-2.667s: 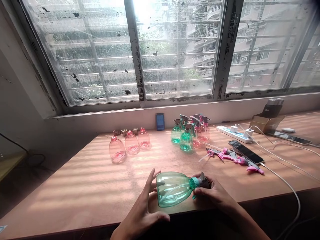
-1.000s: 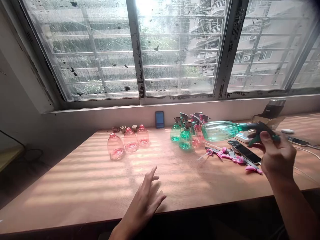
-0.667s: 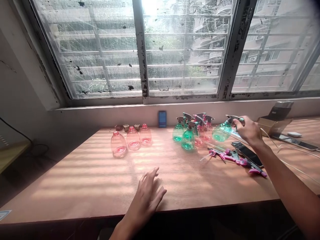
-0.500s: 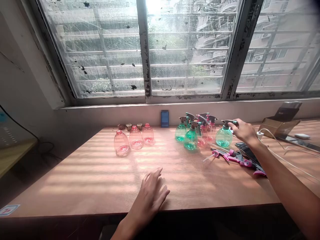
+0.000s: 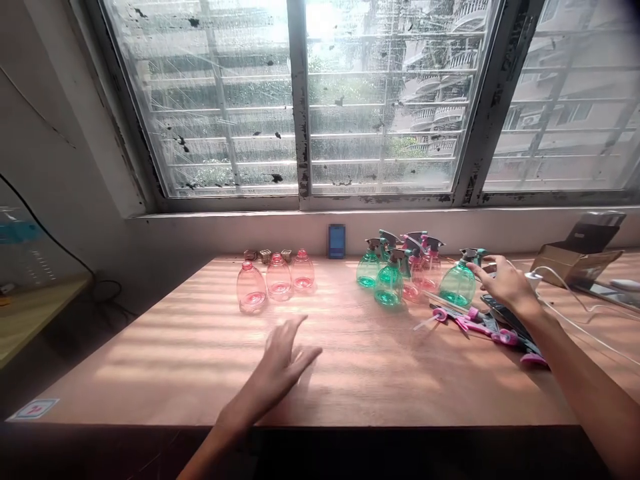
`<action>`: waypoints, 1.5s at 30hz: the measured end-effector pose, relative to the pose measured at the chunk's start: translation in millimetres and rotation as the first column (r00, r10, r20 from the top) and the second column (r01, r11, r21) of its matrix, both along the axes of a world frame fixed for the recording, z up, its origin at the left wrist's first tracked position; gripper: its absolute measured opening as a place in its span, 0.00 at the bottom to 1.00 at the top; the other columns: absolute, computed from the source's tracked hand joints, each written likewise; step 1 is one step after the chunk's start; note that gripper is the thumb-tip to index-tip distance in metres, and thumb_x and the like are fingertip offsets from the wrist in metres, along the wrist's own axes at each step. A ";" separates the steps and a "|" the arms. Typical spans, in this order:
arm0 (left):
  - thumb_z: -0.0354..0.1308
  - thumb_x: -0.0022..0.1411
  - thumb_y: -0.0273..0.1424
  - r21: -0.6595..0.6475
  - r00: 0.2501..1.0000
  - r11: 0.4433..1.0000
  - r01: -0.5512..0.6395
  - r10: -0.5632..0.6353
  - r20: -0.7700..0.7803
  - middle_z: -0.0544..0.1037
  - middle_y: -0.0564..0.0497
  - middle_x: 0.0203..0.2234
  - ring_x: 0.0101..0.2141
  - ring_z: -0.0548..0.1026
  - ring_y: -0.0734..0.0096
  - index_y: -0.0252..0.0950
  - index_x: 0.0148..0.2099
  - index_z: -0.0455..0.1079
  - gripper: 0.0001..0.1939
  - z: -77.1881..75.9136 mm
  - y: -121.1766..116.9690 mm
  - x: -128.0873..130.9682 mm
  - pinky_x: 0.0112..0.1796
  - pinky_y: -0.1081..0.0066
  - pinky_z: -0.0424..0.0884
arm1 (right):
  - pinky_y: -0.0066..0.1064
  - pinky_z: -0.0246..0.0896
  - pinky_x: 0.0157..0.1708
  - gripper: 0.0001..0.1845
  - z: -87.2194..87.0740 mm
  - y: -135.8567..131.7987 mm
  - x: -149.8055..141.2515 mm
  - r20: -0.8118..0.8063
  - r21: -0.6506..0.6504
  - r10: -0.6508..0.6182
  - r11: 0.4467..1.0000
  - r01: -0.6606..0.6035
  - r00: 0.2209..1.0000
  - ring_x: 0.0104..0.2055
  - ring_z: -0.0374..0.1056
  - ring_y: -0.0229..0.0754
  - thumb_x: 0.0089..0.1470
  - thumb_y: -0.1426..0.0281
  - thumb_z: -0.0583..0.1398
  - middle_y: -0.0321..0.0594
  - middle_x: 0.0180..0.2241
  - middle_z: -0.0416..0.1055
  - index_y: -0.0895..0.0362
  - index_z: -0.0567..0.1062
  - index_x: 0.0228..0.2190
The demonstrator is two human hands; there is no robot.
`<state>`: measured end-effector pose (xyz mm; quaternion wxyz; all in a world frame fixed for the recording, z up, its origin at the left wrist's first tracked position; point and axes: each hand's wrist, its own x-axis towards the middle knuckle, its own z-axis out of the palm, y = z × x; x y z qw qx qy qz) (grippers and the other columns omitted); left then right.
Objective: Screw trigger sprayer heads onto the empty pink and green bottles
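Note:
My right hand point(image 5: 505, 283) is at the neck of a green spray bottle point(image 5: 457, 285), thumb in front and fingers behind, below its dark trigger head. The bottle leans slightly to the right. My left hand point(image 5: 285, 357) hovers over the table with thumb and fingers apart and nothing in it. Ahead of it stand three pink bottles without spray heads, the nearest pink bottle point(image 5: 251, 290) at their left. Between the hands is a cluster of green and pink bottles with trigger heads, with a green spray bottle point(image 5: 389, 287) at the front.
Loose pink-and-grey spray heads point(image 5: 475, 325) lie beside a dark phone point(image 5: 507, 315) at the right. A white cable point(image 5: 575, 330) runs past my right arm, near an open cardboard box point(image 5: 565, 263). A blue-screened device point(image 5: 337, 241) leans on the wall under the window.
My left hand has moved left, its thumb further from its fingers. My right hand has slid from the trigger head down to the bottle's neck. The view has shifted slightly.

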<state>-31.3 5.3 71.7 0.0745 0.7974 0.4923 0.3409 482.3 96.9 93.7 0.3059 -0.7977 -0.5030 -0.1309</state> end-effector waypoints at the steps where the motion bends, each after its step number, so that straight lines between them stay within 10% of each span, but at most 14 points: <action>1: 0.63 0.63 0.42 0.051 0.998 0.997 -0.058 0.058 -0.003 0.72 0.42 0.60 0.61 0.68 0.43 0.43 0.65 0.61 0.31 13.2 13.0 -9.8 0.60 0.44 0.63 | 0.38 0.60 0.37 0.31 -3.7 -6.7 -5.1 -0.007 0.009 -0.002 1.000 0.002 1.000 0.43 0.76 0.57 0.66 0.50 0.52 0.52 0.40 0.82 0.59 0.65 0.59; 5: 0.58 0.66 0.42 0.145 0.969 0.959 -0.243 0.236 0.067 0.61 0.36 0.65 0.67 0.52 0.36 0.35 0.67 0.56 0.32 64.3 74.3 -53.7 0.64 0.40 0.49 | 0.47 0.64 0.38 0.47 -28.5 -44.0 -40.9 0.004 0.089 -0.089 0.992 0.088 0.996 0.52 0.72 0.69 0.62 0.44 0.51 0.61 0.62 0.65 0.55 0.39 0.69; 9: 0.61 0.62 0.47 0.080 0.944 0.943 -0.322 0.314 0.098 0.70 0.36 0.56 0.63 0.59 0.30 0.33 0.57 0.65 0.29 80.9 120.8 -87.0 0.62 0.37 0.53 | 0.53 0.69 0.41 0.42 -62.1 -74.7 -77.2 0.067 0.052 0.074 0.996 -0.078 0.995 0.56 0.69 0.72 0.63 0.45 0.49 0.63 0.64 0.59 0.54 0.47 0.68; 13: 0.58 0.63 0.50 -0.058 0.944 0.955 -0.292 0.298 0.144 0.76 0.46 0.40 0.47 0.77 0.45 0.37 0.48 0.67 0.22 70.1 133.9 -102.1 0.50 0.48 0.73 | 0.54 0.68 0.51 0.28 -89.6 -79.2 -87.6 0.105 -0.051 0.360 0.933 -0.357 0.927 0.62 0.62 0.67 0.66 0.54 0.48 0.54 0.61 0.65 0.50 0.62 0.63; 23: 0.63 0.59 0.48 -0.169 0.960 0.974 -0.154 0.188 0.207 0.71 0.43 0.51 0.50 0.75 0.52 0.38 0.61 0.58 0.34 12.8 21.1 -71.5 0.48 0.55 0.75 | 0.63 0.47 0.65 0.31 -104.8 -73.9 -97.6 0.130 -0.183 0.442 0.890 -0.417 0.887 0.69 0.54 0.63 0.67 0.56 0.46 0.51 0.67 0.62 0.54 0.59 0.66; 29: 0.61 0.64 0.43 -0.218 0.948 0.975 0.044 0.028 0.317 0.66 0.41 0.59 0.55 0.72 0.53 0.44 0.68 0.50 0.36 -30.0 -15.0 -26.9 0.53 0.55 0.73 | 0.62 0.55 0.61 0.28 -89.8 -85.5 -127.1 0.165 -0.212 0.496 0.862 -0.460 0.853 0.64 0.63 0.65 0.66 0.57 0.49 0.53 0.60 0.71 0.54 0.66 0.62; 35: 0.68 0.59 0.39 -0.237 0.983 0.963 0.130 -0.095 0.156 0.68 0.40 0.60 0.59 0.70 0.45 0.46 0.71 0.46 0.45 -30.0 -21.2 -2.9 0.59 0.46 0.66 | 0.64 0.52 0.62 0.27 -80.3 -71.1 -128.5 0.181 -0.217 0.444 0.888 -0.405 0.878 0.69 0.54 0.65 0.66 0.61 0.48 0.54 0.66 0.63 0.54 0.63 0.64; 41: 0.70 0.56 0.38 -0.167 0.984 0.970 0.176 -0.167 0.066 0.70 0.41 0.60 0.59 0.70 0.44 0.47 0.71 0.49 0.47 -29.7 -24.6 -8.8 0.58 0.48 0.68 | 0.57 0.53 0.65 0.33 -63.6 -117.2 -155.2 -0.047 -0.296 0.717 0.655 -0.695 0.695 0.67 0.59 0.60 0.67 0.53 0.51 0.44 0.65 0.66 0.44 0.53 0.68; 45: 0.71 0.56 0.38 -0.177 0.983 0.968 0.179 -0.166 0.083 0.71 0.42 0.59 0.57 0.72 0.45 0.48 0.70 0.49 0.47 -31.2 -25.0 -10.5 0.56 0.49 0.69 | 0.52 0.55 0.65 0.30 -59.8 -120.2 -155.4 -0.044 -0.190 0.721 0.674 -0.714 0.692 0.69 0.57 0.56 0.69 0.58 0.48 0.40 0.68 0.60 0.42 0.49 0.69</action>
